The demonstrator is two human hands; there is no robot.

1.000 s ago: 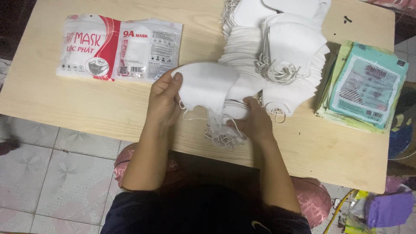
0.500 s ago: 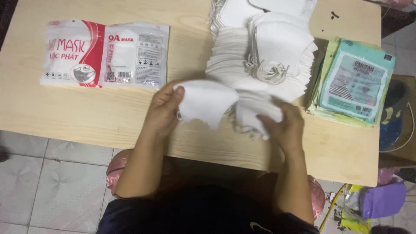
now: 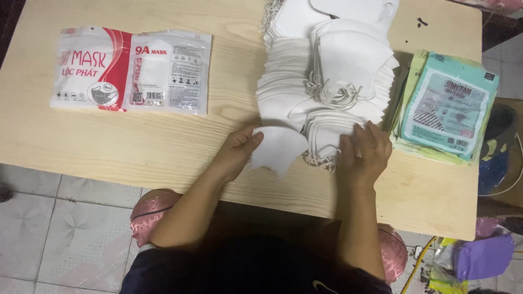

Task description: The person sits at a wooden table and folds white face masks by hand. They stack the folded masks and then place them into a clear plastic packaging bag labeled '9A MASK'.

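My left hand (image 3: 235, 152) pinches a single white mask (image 3: 277, 149) by its left edge, thumb on top and fingers curled beneath, so the fingers are closed on it; the mask lies flat on the pale wooden worktop (image 3: 163, 141), just in front of me, its long axis running left to right between my two hands, its pointed fold turned towards my body; my right hand (image 3: 364, 155) rests palm down, fingers spread wide and flat, on the near end of the right-hand stack of white masks (image 3: 348, 81), touching the topmost ones and gripping nothing that I can see; the single mask sits to the left of that hand and touches the foot of the stacks, so my left hand is the nearer to it and already has it; the stacks run away from me in two overlapping rows, loops of white ear cord (image 3: 332, 95) spilling over them; well to my left lies a flat rectangular plastic packet (image 3: 131, 71), red and white at one end and clear with a printed label at the other; just beside the stacks on my right lies a pile of teal and pale green packets (image 3: 449, 106), tilted slightly, its near corner close to my right hand.
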